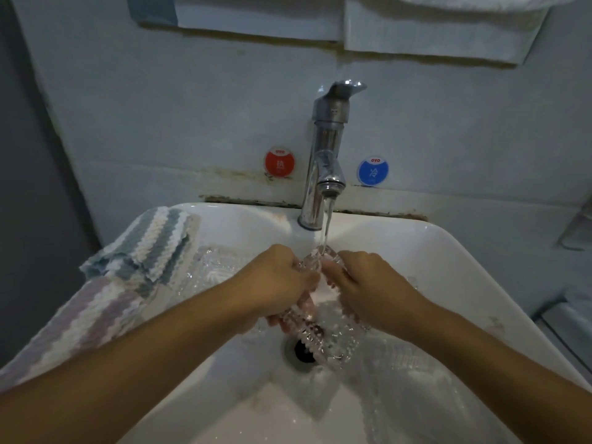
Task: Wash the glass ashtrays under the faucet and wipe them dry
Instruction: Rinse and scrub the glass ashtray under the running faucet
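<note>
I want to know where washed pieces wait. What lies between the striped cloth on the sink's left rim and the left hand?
In the head view, a second glass ashtray lies there, between the striped cloth and the left hand.

Clear cut-glass ashtray, knobbly rim, held tilted on edge above the sink drain; faucet running, stream striking its top edge. Second glass ashtray lies flat on the sink's left ledge beside the striped cloth. Third glass ashtray rests low at the basin's right, wet
</note>
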The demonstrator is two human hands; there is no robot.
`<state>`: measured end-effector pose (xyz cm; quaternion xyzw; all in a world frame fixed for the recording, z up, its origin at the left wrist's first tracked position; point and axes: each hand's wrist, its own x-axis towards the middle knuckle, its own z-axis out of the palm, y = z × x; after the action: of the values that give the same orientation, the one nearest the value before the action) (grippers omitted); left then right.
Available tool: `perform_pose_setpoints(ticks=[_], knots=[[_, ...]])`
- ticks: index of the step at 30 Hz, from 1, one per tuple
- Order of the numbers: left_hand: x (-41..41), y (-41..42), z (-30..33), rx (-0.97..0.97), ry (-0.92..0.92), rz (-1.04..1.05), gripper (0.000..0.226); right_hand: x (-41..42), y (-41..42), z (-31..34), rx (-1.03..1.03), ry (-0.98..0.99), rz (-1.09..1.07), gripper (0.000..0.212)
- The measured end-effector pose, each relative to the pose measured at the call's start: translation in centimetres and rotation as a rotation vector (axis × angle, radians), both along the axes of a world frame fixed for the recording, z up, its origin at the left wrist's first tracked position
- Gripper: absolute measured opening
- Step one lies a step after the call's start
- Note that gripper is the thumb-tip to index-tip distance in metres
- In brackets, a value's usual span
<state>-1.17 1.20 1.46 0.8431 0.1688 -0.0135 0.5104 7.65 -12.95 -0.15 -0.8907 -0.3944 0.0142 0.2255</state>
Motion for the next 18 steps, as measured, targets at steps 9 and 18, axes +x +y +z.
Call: perform_pose_setpoints(ticks=[9, 18], knots=[[0.0, -0.6, -0.5, -0.079, -0.013, 0.067, 0.06, 0.5, -0.8, -0.6, 0.033, 0.1, 0.106, 0.018], [-0.1, -1.5, -0.8, -0.137, -0.076, 0.188, 0.064, -1.6, 0.3, -0.8, 0.043, -0.151, -0.038, 0.07]])
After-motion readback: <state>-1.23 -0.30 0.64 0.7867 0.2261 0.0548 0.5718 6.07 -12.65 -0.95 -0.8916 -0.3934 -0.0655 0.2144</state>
